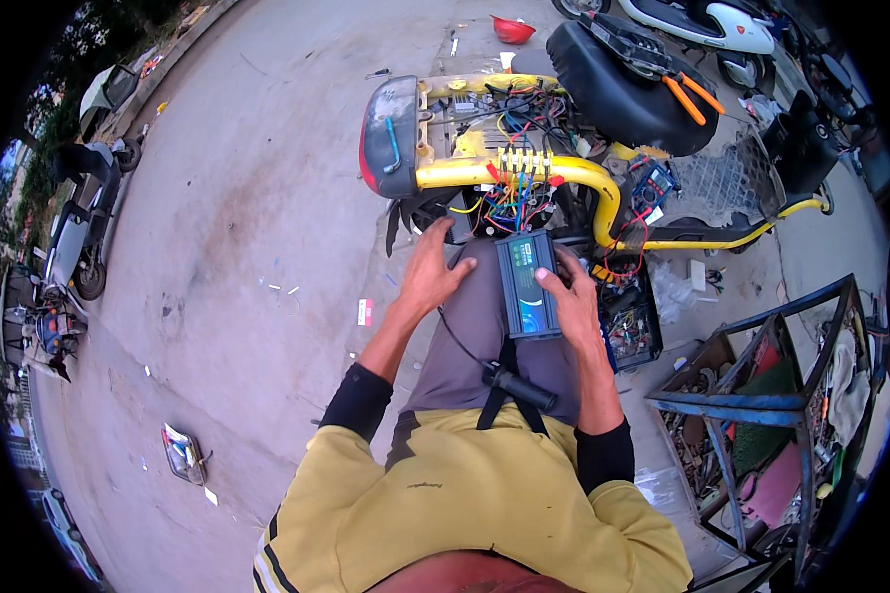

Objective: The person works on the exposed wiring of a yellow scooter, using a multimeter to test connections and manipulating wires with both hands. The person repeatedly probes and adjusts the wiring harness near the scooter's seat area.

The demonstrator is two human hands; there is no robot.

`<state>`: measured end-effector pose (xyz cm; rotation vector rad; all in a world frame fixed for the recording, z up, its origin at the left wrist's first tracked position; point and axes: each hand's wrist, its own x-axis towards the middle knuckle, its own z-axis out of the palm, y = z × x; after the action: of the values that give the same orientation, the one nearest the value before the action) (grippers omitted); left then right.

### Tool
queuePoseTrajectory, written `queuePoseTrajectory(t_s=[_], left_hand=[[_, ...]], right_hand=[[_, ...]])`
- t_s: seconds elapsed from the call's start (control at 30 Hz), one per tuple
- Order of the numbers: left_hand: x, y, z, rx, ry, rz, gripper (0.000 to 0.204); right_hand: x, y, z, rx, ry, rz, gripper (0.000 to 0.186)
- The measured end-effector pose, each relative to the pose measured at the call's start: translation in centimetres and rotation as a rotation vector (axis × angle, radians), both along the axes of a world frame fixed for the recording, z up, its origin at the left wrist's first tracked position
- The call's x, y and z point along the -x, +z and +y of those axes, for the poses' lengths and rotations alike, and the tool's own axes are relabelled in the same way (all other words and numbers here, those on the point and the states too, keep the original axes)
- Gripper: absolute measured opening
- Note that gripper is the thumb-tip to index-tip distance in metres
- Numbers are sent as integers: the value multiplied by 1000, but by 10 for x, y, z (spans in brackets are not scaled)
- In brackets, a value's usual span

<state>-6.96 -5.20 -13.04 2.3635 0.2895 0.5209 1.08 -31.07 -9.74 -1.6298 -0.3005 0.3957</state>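
Observation:
A black finned controller box (529,282) with a printed label rests on my lap, and many coloured wires (516,203) run from its far end up to the scooter. My right hand (572,296) grips its right side, the thumb lying over the label. My left hand (435,269) is apart from the box, fingers stretched and holding nothing, beside the scooter's rear wheel. A black twist grip (519,387) with a thin cable lies on my lap. Ahead stands the yellow scooter frame (509,170), its wiring bay exposed and connectors lined along the near rail.
Orange-handled pliers (687,97) lie on the black seat (628,84). A multimeter (655,186) with red leads sits on the footboard. Right of my knee is an open case of small parts (631,321). A blue metal rack (727,407) full of scrap stands at right. Parked scooters (87,217) line the left.

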Motion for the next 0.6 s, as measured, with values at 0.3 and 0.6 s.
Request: queuePoseTrajectory(t_s=[0.3,0.6], left_hand=[[-68,-27,-11,34,56,-82,100],[-56,-23,-24,-160,84,87,76]], right_hand=[[-6,27,-8,125,45,-18,69],[-10,59,-18,234,74,-22,70]])
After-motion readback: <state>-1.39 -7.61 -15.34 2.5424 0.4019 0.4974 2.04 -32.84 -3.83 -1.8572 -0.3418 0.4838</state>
